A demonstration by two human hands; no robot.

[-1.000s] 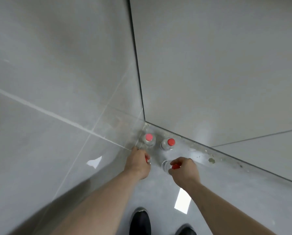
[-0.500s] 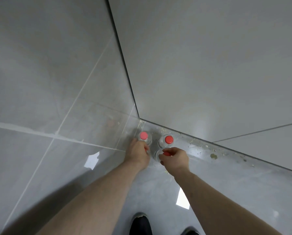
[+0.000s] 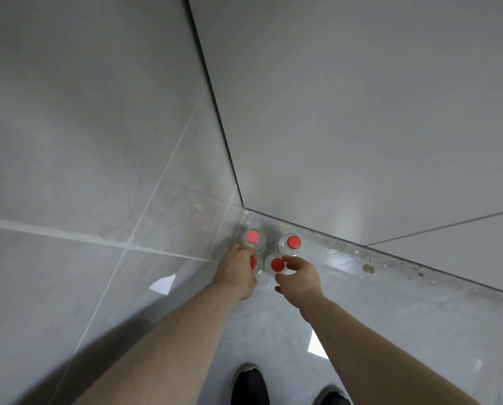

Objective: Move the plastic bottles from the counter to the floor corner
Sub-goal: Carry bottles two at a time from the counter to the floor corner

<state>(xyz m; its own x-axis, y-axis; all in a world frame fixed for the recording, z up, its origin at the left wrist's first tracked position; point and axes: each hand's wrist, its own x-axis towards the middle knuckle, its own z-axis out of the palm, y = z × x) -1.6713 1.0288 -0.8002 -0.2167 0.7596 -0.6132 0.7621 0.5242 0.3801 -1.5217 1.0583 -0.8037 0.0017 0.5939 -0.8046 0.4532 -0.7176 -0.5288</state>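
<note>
Item: two black shoes, toes only, at the near edge of the grey floor, behind both forearms.

Item: left hand. Fingers curled down round the near-left bottle, gripping it; only a sliver of its red cap shows past the knuckles. Bottle upright on the floor.

Item: right hand. Fingers loosely spread, thumb and forefinger apart, arched beside the near-right bottle. The red cap shows in full between them; whether the fingertips touch the clear body cannot be told. Bottle upright, just right of the left hand's bottle.

Item: far-left bottle, clear, pale red cap, upright, directly beyond the left hand's knuckles and close against the left wall.

Item: far-right bottle, clear, red cap, upright, just beyond the right hand's forefinger.

The four stand as a tight square in the floor corner.

Item: specks of debris along the foot of the right wall, right of the right hand.
</note>
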